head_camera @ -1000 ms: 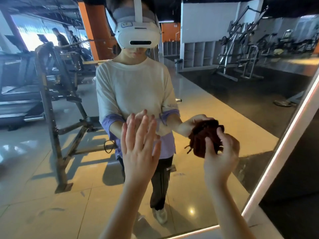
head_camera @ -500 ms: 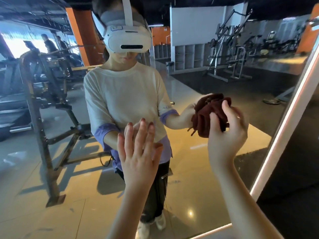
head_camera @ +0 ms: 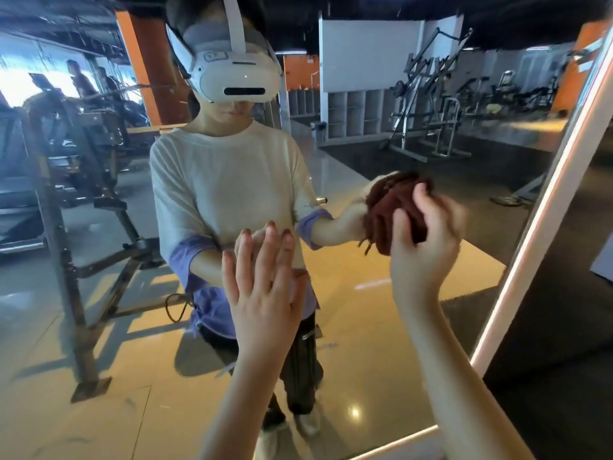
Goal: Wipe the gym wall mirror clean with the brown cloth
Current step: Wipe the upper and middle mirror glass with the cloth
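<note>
R hand (head_camera: pixel 426 247) clutches the bunched brown cloth (head_camera: pixel 394 207) against the mirror (head_camera: pixel 99 327), near its lit edge (head_camera: pixel 544 227). It's higher than a sec ago, so wiping's under way w/ most glass left. L hand (head_camera: pixel 265 287) stays flat, fingers straight, farther from that edge. It covers glass; otherwise only a reflected rack (head_camera: pixel 76 260).

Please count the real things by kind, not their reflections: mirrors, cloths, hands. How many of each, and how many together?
Mirrors: 1, the wall mirror.
Cloths: 1, the brown cloth.
Hands: 2, the left hand flat on the mirror, the right hand gripping the cloth.
Total: 4.
</note>
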Demonstrator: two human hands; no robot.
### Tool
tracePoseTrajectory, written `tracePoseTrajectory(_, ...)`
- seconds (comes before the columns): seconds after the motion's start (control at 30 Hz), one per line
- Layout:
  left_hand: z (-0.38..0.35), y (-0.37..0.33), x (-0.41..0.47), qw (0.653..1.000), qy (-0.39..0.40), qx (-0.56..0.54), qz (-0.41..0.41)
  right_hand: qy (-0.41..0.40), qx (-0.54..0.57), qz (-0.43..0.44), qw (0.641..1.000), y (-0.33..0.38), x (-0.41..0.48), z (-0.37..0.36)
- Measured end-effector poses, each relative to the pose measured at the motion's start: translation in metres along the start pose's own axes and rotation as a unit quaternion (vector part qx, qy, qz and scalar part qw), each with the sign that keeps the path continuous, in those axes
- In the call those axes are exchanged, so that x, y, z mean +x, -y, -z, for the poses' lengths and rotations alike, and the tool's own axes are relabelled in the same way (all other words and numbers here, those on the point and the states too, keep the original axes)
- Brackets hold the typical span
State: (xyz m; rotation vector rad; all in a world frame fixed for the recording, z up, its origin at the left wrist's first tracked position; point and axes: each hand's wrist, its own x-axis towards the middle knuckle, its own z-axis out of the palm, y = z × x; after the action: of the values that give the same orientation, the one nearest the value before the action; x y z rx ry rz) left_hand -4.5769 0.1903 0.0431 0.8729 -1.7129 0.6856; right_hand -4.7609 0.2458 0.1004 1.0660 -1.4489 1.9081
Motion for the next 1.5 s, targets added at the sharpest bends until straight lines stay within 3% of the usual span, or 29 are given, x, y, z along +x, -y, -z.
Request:
tracePoseTrajectory(0.1, 0.0, -0.002, 0.0, 1.0, 0.002, 0.014, 0.008, 0.127, -0.014, 0.146, 0.981, -0.001, -0.028, -0.001)
tracePoseTrajectory(0.17, 0.001, -0.002, -0.001, 1.0, 0.002, 0.013, 0.012, 0.145, -0.017, 0.184, 0.972, -0.01, -0.028, 0.003)
tracePoseTrajectory(0.37, 0.003, -0.01, 0.0, 0.999, 0.0, 0.039, 0.027, 0.027, 0.045, -0.048, 0.998, -0.031, -0.014, 0.015)
tracePoseTrajectory(0.57, 0.0, -0.025, -0.003, 0.995, 0.015, 0.054, 0.08, 0.197, 0.018, 0.128, 0.972, -0.041, -0.065, 0.021)
tracePoseTrajectory(0.77, -0.001, -0.027, -0.004, 0.995, 0.02, 0.063, 0.075, 0.137, 0.006, -0.007, 0.99, -0.06, -0.076, 0.032)
tracePoseTrajectory(0.93, -0.005, -0.032, -0.009, 0.994, 0.027, 0.069, 0.077, 0.237, -0.019, 0.103, 0.966, -0.053, -0.107, 0.029)
tracePoseTrajectory(1.13, -0.002, -0.03, -0.008, 0.995, 0.026, 0.07, 0.07, 0.134, -0.037, -0.057, 0.989, -0.079, -0.08, 0.047)
tracePoseTrajectory(1.33, -0.002, -0.036, -0.004, 0.995, 0.014, 0.06, 0.079, 0.224, -0.046, 0.021, 0.973, -0.077, -0.081, 0.05)
tracePoseTrajectory(1.5, -0.003, -0.05, -0.002, 0.995, 0.041, 0.049, 0.078, 0.074, -0.026, -0.075, 0.994, -0.085, -0.033, 0.053)
